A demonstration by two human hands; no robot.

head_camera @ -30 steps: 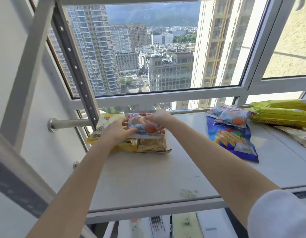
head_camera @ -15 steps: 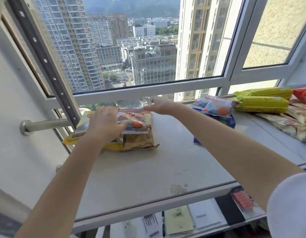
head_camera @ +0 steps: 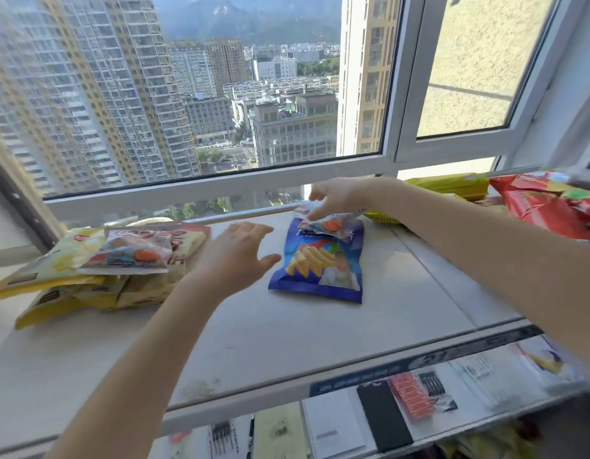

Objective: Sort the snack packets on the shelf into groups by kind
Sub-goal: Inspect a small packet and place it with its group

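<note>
Head view: left hand (head_camera: 239, 256) hovers with fingers spread, holding nothing, just left of the blue chip bag (head_camera: 320, 263) on the shelf (head_camera: 287, 326); farther back, right hand (head_camera: 336, 197), fingers loosely extended, reaches the small packet (head_camera: 333, 226) on the bag's far end.

A high-rise flat or office room, seen at its window. A white-framed window (head_camera: 391, 160) is looking out over tall apartment towers (head_camera: 88, 94), lower city blocks and distant mountains, all lying far below eye level. A pale shelf (head_camera: 287, 342) is running along under the glass and carrying snack packets (head_camera: 320, 263). Below it, papers and booklets (head_camera: 333, 425) are lying on a lower surface, suggesting a desk or storage area.
</note>
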